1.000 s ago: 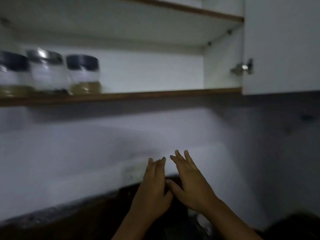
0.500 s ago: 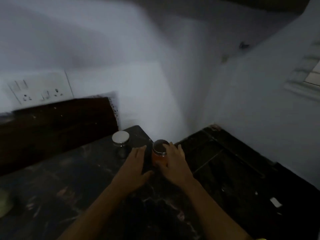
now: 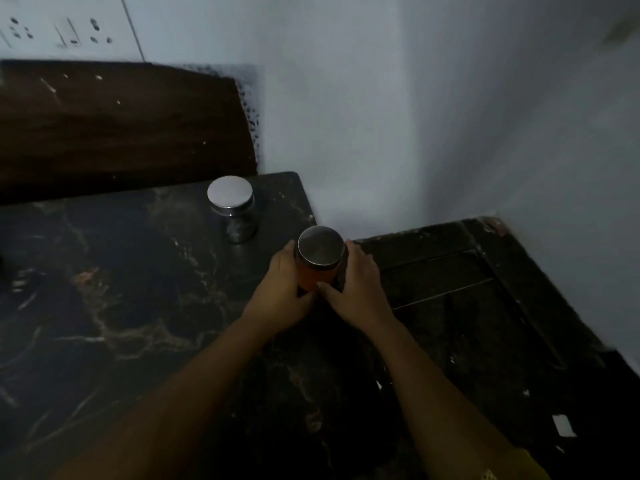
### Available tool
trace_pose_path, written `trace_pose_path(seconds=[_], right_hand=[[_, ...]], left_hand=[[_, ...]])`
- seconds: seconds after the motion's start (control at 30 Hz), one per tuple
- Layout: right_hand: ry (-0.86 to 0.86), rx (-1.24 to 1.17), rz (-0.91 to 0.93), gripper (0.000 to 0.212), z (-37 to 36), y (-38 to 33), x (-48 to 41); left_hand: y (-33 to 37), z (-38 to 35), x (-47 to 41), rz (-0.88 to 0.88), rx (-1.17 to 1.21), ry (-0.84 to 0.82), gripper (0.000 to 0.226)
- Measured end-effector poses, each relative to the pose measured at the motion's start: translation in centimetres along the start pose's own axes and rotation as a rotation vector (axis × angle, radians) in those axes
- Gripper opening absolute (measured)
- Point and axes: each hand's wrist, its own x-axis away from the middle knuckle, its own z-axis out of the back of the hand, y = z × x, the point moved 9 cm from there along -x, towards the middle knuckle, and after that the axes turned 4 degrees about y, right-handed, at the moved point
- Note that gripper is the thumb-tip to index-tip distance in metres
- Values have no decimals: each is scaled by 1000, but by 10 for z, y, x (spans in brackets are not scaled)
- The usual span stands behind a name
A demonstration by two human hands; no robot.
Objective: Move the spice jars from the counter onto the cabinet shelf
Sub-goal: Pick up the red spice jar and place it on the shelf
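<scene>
- Your left hand (image 3: 282, 289) and right hand (image 3: 356, 289) curled round a steel-lidded jar (image 3: 320, 261) of orange-red spice, gripping it from either side at the right edge of the dark marble counter (image 3: 104, 306).
- A second jar (image 3: 233, 209), silver-lidded and upright, stood just behind to the left, apart from your hands; its contents were too dark to tell.
- A dark board (image 3: 121, 126) and a socket panel (image 3: 62, 26) backed the counter.

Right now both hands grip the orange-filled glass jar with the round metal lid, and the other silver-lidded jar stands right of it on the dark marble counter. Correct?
Wrong side: the head view shows the other silver-lidded jar on the dark marble counter left of the held one, farther back. The left hand and right hand do grip the orange-filled glass jar.
</scene>
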Motion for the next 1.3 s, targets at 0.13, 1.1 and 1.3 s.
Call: trace_pose_path(seconds=[0.13, 1.1, 1.3], right_hand=[[-49, -98, -62, 114, -15, 18, -15], [92, -511, -36, 84, 32, -89, 4], [239, -527, 111, 76, 58, -194, 39]], left_hand=[[-18, -19, -17, 89, 13, 22, 104], [44, 72, 23, -285, 401, 128, 114], [63, 166, 57, -353, 406, 356, 121]])
